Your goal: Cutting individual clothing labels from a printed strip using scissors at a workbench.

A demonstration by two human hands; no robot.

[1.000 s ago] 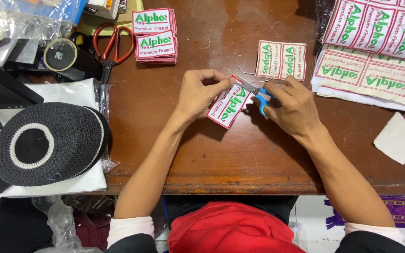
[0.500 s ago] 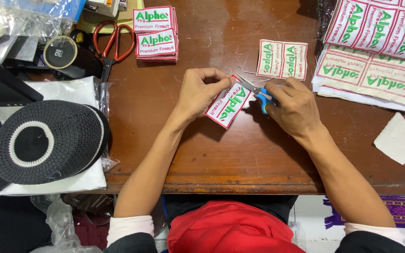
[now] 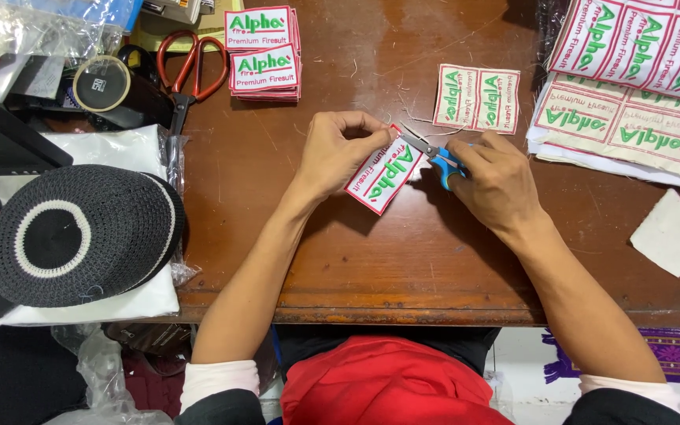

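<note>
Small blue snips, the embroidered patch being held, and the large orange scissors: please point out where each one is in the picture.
Small blue snips [image 3: 437, 158]: head view, on the blue handle, in the right hand.
Embroidered patch [image 3: 384, 179]: head view, on its white middle, held by the left hand.
Large orange scissors [image 3: 190, 67]: head view, on the orange handle loops.

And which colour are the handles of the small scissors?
Blue, on the small scissors in the right hand; head view.

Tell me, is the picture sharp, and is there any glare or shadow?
Head view: sharp throughout; soft glare on the wooden table near its far edge; both hands, left hand and right hand, cast soft shadows beneath them; edges bend slightly.
</note>
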